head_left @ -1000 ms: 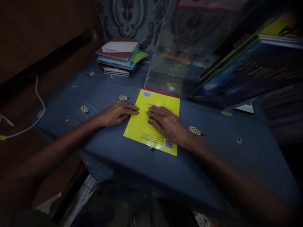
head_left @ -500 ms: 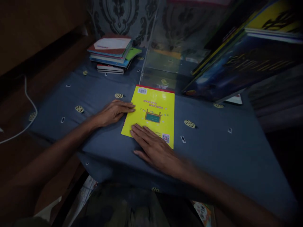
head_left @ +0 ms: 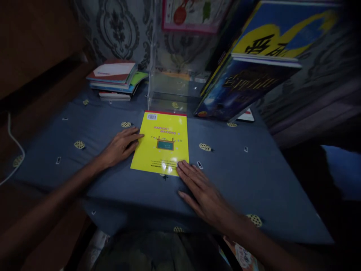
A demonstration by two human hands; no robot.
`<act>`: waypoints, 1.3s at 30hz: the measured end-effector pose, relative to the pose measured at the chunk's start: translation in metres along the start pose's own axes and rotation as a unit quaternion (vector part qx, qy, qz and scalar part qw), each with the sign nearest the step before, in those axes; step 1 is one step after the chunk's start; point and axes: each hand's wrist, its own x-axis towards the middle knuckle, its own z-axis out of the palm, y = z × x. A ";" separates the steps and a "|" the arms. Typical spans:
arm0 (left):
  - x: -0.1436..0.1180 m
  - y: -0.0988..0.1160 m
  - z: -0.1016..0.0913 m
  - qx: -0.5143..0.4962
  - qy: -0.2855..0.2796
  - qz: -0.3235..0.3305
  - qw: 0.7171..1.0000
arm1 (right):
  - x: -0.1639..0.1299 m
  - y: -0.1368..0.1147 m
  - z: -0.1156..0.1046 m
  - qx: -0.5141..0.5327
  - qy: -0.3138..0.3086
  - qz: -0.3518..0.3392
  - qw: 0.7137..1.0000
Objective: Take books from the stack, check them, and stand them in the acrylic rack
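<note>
A yellow book [head_left: 163,154] lies flat on the table, its barcode at the far left corner and a small chalkboard picture in its middle. My left hand [head_left: 120,147] rests beside its left edge, a fingertip touching the cover, fingers stretched out. Over the near right corner of the book lie the fingertips of my right hand [head_left: 201,190], flat, with the thumb spread away on the cloth. Neither hand grips anything.
Just behind the book stands a clear acrylic rack [head_left: 150,86]. Large books [head_left: 237,88] lean upright at its right. A stack of books [head_left: 113,81] sits at the back left. The dark blue tablecloth [head_left: 234,177] has pineapple prints. A white cable [head_left: 14,137] hangs at the left.
My right hand has slid right across the cover to the near right corner, uncovering printed lines there. My left hand stays by the left edge. The view has shifted to the right.
</note>
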 end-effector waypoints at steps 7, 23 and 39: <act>0.010 0.022 0.005 -0.065 0.021 -0.101 0.993 | -0.001 -0.016 -0.004 0.015 -0.010 0.000 1.000; 0.049 0.060 -0.042 -0.560 -0.040 -0.294 0.773 | 0.031 0.038 -0.011 0.353 0.200 0.278 0.871; 0.077 0.092 -0.110 -0.425 0.133 -0.002 0.895 | 0.112 0.056 -0.103 0.647 0.137 0.211 0.720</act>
